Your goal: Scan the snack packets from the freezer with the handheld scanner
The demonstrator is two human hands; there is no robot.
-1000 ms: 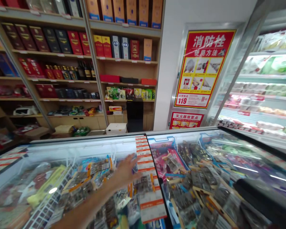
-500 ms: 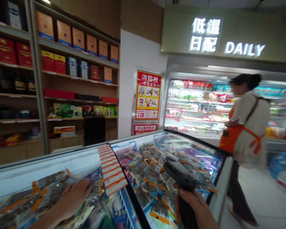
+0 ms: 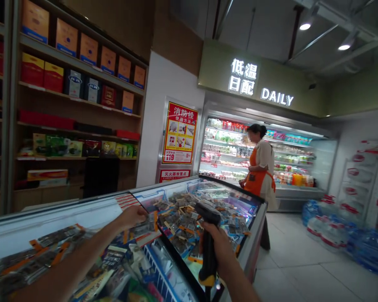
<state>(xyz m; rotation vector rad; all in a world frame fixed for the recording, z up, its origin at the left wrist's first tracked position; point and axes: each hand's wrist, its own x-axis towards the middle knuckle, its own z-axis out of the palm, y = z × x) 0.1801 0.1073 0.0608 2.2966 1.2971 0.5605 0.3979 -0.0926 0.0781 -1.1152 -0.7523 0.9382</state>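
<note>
Scanner (image 3: pixel 208 251): black, yellow handle base, upright, head uppermost. Packet (image 3: pixel 145 225): greyish, orange-edged, positioned over price labels (image 3: pixel 126 201).

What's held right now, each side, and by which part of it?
Right grip: the scanner, by its handle. Left grip: at a packet with an orange edge; can't tell whether it's held.

The left hand (image 3: pixel 133 217), left of centre, is bare; so is the right hand (image 3: pixel 219 246), lower centre. Both slim forearms (image 3: pixel 82 256) are uncovered.
</note>
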